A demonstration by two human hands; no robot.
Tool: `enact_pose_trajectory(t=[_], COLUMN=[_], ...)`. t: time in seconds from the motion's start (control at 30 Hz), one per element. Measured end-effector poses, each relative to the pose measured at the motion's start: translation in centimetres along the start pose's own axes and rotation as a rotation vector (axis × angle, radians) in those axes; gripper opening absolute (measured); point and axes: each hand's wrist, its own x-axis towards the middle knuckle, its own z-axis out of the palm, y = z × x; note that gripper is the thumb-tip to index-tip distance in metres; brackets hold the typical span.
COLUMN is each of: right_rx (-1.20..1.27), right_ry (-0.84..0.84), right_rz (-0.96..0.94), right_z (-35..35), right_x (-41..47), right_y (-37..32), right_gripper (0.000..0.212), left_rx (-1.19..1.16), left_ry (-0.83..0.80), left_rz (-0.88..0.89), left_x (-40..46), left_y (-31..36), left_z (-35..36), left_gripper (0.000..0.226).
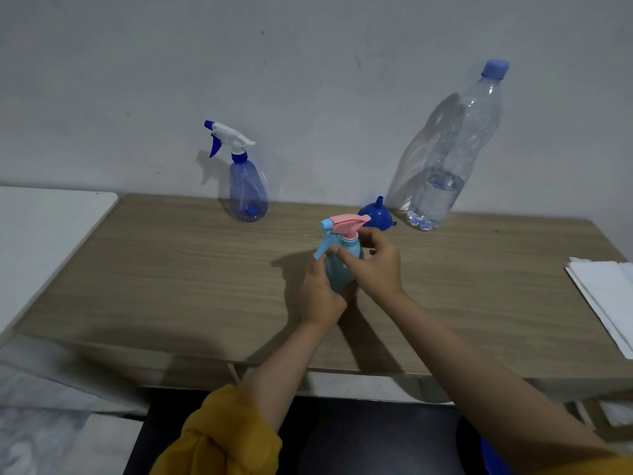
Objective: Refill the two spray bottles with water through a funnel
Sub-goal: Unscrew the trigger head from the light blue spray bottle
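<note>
Room: grey-white plastered wall point(308, 63) behind a wood-grain table point(171, 269) set against it; a white surface point(44, 234) adjoins the table on the left.
Light blue spray bottle point(342, 269): upright near the middle of the table, with a pink sprayer head point(347, 222), a pale blue nozzle and a pale blue trigger pointing left.
Left hand point(320, 293): wrapped around the lower body of the light blue spray bottle from the left, fingers curled round it.
Right hand point(373, 265): at the neck of the same bottle, thumb and fingers curled around the collar just under the pink head.
Dark blue spray bottle point(247, 190): stands upright at the back of the table near the wall, well apart from the hands; translucent blue body, white head, blue trigger and nozzle facing left.
Funnel point(376, 216): dark blue, lying wide end down with its spout up, just behind the pink head and just beside the water bottle.
Water bottle point(452, 149): tall clear plastic, blue cap on, at the back right of the table; water fills only its lower part.
Papers point(606, 296): white sheets at the right edge of the table.
Sleeve point(226, 437): mustard yellow, pushed up on the left arm.
</note>
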Motion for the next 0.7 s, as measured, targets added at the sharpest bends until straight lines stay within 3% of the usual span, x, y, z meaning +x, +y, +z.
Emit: enact_pose_trajectory(t=[0.07, 0.2, 0.4, 0.5, 0.7], right_rx=[0.042, 0.119, 0.135, 0.145, 0.115], right_ry=[0.043, 0.046, 0.021, 0.062, 0.017], right_rz=[0.061, 0.071, 0.120, 0.151, 0.056], right_z=[0.24, 0.36, 0.30, 0.68, 0.62], right_x=[-0.23, -0.54, -0.59, -0.40, -0.85], right_y=[-0.35, 0.09, -0.18, -0.54, -0.15], right_gripper=[0.038, 0.023, 0.038, 0.033, 0.024], left_rx=[0.006, -0.027, -0.048, -0.078, -0.142], left_ry=[0.003, 0.004, 0.006, -0.005, 0.018], left_rz=[0.009, 0.015, 0.009, -0.007, 0.002], left_x=[-0.03, -0.09, -0.35, -0.40, -0.40], left_y=[-0.01, 0.06, 0.51, 0.56, 0.30], left_z=[0.04, -0.18, -0.44, -0.40, 0.00], left_gripper=[0.083, 0.083, 0.076, 0.076, 0.073])
